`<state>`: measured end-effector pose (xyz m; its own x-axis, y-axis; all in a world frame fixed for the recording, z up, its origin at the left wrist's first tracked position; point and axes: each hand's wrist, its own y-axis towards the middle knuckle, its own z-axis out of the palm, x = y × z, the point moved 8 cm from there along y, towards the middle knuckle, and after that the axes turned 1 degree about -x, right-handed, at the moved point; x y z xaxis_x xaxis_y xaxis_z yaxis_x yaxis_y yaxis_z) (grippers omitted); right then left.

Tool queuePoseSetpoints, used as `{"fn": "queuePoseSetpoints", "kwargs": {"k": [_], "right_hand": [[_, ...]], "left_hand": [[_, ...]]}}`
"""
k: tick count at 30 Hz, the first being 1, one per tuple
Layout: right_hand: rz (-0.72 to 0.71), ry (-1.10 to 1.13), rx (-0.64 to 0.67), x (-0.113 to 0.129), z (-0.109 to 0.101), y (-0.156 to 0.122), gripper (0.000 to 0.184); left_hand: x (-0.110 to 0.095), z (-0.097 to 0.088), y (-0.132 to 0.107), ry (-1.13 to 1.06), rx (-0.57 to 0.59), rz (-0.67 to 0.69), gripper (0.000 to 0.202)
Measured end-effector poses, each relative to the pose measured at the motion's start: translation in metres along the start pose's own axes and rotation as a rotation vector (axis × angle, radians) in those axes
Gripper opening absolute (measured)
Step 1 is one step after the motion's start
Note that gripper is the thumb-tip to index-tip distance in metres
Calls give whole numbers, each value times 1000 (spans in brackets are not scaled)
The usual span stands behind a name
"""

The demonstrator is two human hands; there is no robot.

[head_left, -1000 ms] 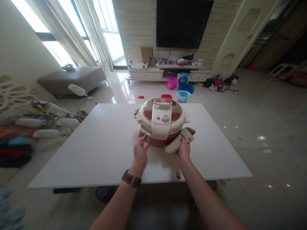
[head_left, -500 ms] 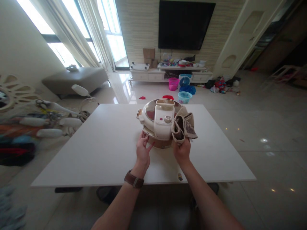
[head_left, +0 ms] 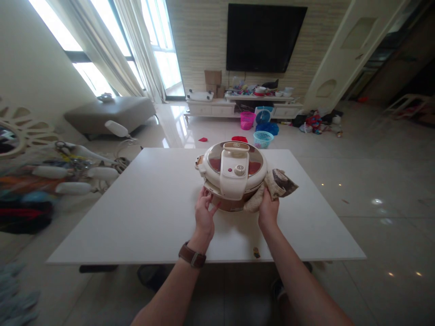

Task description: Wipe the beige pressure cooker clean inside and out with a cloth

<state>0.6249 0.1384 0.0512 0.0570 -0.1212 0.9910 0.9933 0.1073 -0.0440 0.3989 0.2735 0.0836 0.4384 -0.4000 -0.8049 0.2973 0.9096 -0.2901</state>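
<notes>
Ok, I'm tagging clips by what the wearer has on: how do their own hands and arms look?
The left hand and right hand are ungloved, and no sleeves show on the forearms. A wide brown band with a buckle-like fitting circles the left wrist; nothing shows on the right.

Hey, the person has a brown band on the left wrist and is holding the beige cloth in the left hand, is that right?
One slip: the head view shows the beige cloth in the right hand.
</notes>
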Motion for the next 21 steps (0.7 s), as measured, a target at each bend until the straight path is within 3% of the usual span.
{"fn": "queuePoseSetpoints", "kwargs": {"k": [6,9,15,21], "right_hand": [[263,160,9,-36,6,0,46],[349,203,4,-39,8,-11,43],[-86,14,25,17,6,-49,52],[-539,-188,289,56,19,-64,52]], "left_hand": [[-1,0,-1,-2,-10,11,50],[-1,0,-1,8,-6,8,49],[0,2,0,28,-2,29,56],[3,4,0,36,-6,22,61]]}}
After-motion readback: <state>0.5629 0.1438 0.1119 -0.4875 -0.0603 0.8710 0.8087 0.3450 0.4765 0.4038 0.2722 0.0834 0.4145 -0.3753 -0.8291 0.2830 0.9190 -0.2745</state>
